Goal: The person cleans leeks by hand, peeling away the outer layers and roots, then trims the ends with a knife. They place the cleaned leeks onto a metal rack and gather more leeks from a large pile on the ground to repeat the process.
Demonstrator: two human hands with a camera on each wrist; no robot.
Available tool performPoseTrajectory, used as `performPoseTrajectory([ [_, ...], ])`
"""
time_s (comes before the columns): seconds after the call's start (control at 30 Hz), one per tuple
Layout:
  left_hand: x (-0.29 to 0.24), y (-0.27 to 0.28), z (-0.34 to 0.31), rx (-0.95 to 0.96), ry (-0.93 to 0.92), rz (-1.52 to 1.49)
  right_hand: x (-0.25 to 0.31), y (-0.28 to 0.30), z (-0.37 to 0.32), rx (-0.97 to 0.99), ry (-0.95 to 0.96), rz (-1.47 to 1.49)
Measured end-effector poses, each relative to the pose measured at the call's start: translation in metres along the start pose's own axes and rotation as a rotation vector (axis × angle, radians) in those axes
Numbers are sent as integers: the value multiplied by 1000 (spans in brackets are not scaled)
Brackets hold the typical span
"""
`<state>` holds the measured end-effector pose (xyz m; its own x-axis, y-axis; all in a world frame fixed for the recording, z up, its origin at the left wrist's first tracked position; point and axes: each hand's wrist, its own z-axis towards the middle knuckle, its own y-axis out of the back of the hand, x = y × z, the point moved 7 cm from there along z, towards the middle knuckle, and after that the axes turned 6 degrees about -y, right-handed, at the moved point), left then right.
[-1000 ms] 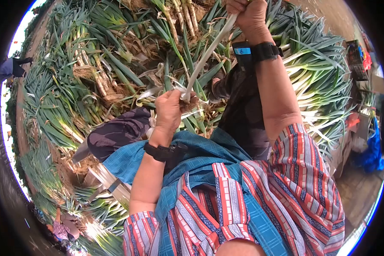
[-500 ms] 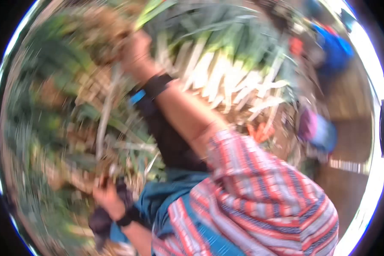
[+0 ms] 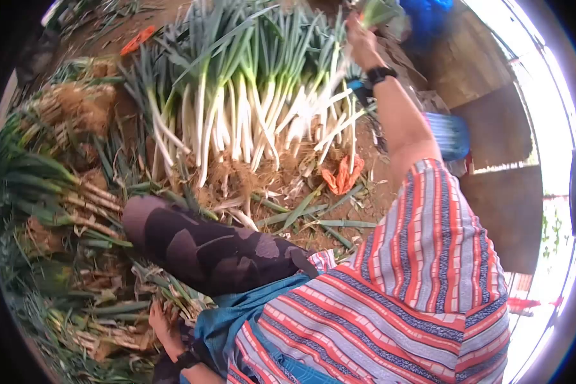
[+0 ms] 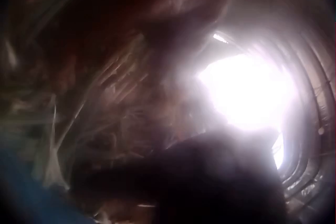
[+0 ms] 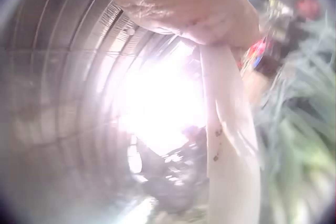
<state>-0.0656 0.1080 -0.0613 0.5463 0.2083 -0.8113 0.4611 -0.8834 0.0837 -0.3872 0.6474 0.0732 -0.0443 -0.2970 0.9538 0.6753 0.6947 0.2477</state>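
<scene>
My right hand (image 3: 363,46) reaches out to the far right and grips a leek just below its green leaves (image 3: 381,11). In the right wrist view, the leek's pale stalk (image 5: 231,134) hangs down from the curled fingers. Beside that hand lies a row of leeks (image 3: 237,96), white stems and roots toward me, green tops away. My left hand (image 3: 165,325) is low on the left by my leg, fingers loosely bent, near leek stems and torn leaves (image 3: 179,297). The left wrist view is dark and blurred.
Unsorted leeks (image 3: 38,182) with soil on their roots fill the left side. My bent knee (image 3: 192,240) juts between the piles. An orange plastic bag (image 3: 344,176) and stripped leaves (image 3: 301,217) litter the ground. A blue container (image 3: 448,136) stands at the right by brown panels (image 3: 499,211).
My view has swung right, from the unsorted pile to the leek row. My right hand has carried the leek across to the right. My left hand has let go of its root end and dropped back.
</scene>
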Motion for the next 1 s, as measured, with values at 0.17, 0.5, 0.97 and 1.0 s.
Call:
performPoseTrajectory([
  [0.17, -32, 16, 2, -71, -33, 64, -52, -47, -34, 170, -36, -960],
  [0.5, -20, 131, 49, -20, -455, 699, 93, -403, -390, 1686, 337, -278],
  [0.97, 6, 236, 56, -114, -465, 805, -132, -551, -693, 1408, 431, -673],
  [1.0, 10, 235, 53, -65, -414, 793, -123, -561, -685, 1291, 317, -587],
])
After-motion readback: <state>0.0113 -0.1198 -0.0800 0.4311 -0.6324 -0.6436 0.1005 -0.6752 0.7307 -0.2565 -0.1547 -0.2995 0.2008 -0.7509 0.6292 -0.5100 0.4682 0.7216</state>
